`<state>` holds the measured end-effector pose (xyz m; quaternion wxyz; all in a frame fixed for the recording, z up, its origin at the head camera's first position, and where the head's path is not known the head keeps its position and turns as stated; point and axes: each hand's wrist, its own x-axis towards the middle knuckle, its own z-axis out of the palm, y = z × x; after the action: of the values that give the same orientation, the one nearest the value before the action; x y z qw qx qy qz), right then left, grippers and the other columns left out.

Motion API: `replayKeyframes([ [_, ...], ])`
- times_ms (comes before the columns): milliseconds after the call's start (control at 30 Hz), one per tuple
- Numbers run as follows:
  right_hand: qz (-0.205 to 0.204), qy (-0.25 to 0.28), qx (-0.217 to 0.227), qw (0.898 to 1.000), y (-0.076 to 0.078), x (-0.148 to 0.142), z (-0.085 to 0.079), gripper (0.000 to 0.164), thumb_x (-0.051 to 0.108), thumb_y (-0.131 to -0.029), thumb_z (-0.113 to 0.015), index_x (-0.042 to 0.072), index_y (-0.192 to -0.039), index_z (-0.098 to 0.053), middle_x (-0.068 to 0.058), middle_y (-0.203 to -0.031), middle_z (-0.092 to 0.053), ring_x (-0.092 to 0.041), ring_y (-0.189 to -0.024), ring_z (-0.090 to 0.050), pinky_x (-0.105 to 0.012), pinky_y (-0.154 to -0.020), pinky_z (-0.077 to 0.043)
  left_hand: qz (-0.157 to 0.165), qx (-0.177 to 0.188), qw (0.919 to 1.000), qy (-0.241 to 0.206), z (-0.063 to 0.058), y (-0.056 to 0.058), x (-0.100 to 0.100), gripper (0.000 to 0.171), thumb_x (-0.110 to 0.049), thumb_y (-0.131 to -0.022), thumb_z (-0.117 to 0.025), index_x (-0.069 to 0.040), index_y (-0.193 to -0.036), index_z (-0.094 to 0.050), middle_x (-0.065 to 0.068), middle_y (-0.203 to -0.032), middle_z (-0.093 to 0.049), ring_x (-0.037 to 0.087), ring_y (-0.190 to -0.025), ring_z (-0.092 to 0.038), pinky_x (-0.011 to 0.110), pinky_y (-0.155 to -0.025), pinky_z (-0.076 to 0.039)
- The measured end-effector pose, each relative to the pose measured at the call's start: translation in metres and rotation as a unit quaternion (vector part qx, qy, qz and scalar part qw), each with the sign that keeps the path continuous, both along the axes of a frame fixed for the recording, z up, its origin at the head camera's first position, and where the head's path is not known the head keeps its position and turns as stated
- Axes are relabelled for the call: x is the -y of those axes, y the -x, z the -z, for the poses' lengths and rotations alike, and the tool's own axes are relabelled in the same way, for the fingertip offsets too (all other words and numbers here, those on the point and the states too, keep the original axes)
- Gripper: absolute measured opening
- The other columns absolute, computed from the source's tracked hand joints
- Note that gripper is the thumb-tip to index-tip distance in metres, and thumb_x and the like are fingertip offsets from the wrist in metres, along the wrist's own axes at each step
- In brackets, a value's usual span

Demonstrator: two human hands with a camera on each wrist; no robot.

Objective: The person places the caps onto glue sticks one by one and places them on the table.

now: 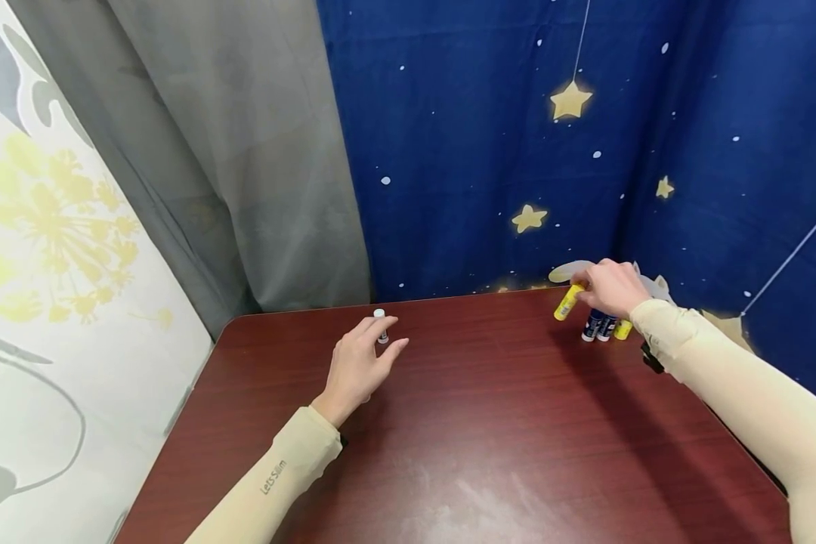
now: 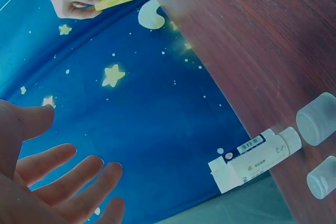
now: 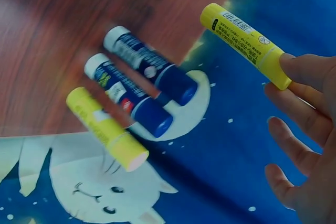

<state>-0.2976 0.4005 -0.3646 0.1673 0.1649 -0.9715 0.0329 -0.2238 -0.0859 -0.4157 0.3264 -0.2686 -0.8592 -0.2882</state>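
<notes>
blue curtain (image 1: 462,136), star-printed, behind; dark red-brown table (image 1: 489,438) before it. pale right sleeve (image 1: 734,393) stretches over the table's right side.

right hand (image 1: 612,287): thumb and fingertip pinch a yellow stick (image 3: 241,43) by one end, other fingers loose. stick tilted, apparently off the tabletop, just beside a row near the back right corner. left hand (image 1: 359,369): wide, thumb well apart from fingers, holding nothing; white stick (image 2: 257,163) stands just beyond it, near the back edge.

row: two blue sticks (image 3: 128,95), white ends down, then a second yellow stick (image 3: 106,128), all seemingly upright, close together.

smallest: two pale caps (image 2: 319,119), cut by the left wrist view's border; cannot tell what they top.

risks, my reading: end-only pinch could let the stick twist or slip. hand or sleeve dipping might topple the row, neighbour into neighbour; round bodies could then roll off the edge. careless left fingertips might tip the white stick.
</notes>
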Motion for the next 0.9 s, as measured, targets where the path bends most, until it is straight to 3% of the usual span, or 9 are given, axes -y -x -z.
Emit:
replayKeyframes([
  [133, 0.003, -0.007, 0.014, 1.0, 0.004, -0.007, 0.01, 0.019, 0.02, -0.083, -0.081, 0.013, -0.101, -0.078, -0.006, -0.094, -0.073, -0.027, -0.08, -0.058, -0.04, -0.06, -0.041, -0.003, 0.0, 1.0, 0.0, 0.0, 0.0, 0.001, 0.039, -0.035, -0.09, -0.076, -0.017, -0.125, -0.07, -0.001, -0.105, -0.066, 0.011, -0.069, -0.054, 0.034, -0.058, -0.048],
  [333, 0.011, -0.022, 0.049, 0.998, 0.008, -0.015, 0.024, 0.024, 0.019, -0.085, -0.079, 0.01, -0.108, -0.077, -0.01, -0.103, -0.073, -0.036, -0.095, -0.061, -0.049, -0.068, -0.043, -0.007, 0.004, 1.0, -0.001, 0.001, 0.001, 0.003, 0.04, -0.036, -0.09, -0.076, -0.017, -0.126, -0.07, 0.0, -0.114, -0.068, 0.017, -0.089, -0.067, 0.041, -0.07, -0.055],
  [467, 0.014, -0.034, 0.06, 0.998, 0.009, -0.018, 0.029, 0.023, 0.016, -0.085, -0.078, 0.011, -0.108, -0.077, -0.011, -0.104, -0.073, -0.039, -0.1, -0.061, -0.056, -0.073, -0.043, -0.005, 0.012, 0.9999, -0.005, 0.002, 0.0, 0.006, 0.041, -0.036, -0.091, -0.076, -0.018, -0.127, -0.069, 0.0, -0.118, -0.068, 0.02, -0.097, -0.068, 0.044, -0.074, -0.056],
  [900, 0.004, -0.042, 0.066, 0.997, 0.014, -0.02, 0.039, 0.017, 0.015, -0.084, -0.079, 0.014, -0.101, -0.078, -0.008, -0.101, -0.074, -0.036, -0.097, -0.062, -0.058, -0.074, -0.043, -0.015, 0.039, 0.999, -0.017, 0.004, 0.003, 0.015, 0.043, -0.037, -0.092, -0.075, -0.02, -0.131, -0.068, 0.001, -0.118, -0.068, 0.017, -0.096, -0.068, 0.042, -0.075, -0.056],
])
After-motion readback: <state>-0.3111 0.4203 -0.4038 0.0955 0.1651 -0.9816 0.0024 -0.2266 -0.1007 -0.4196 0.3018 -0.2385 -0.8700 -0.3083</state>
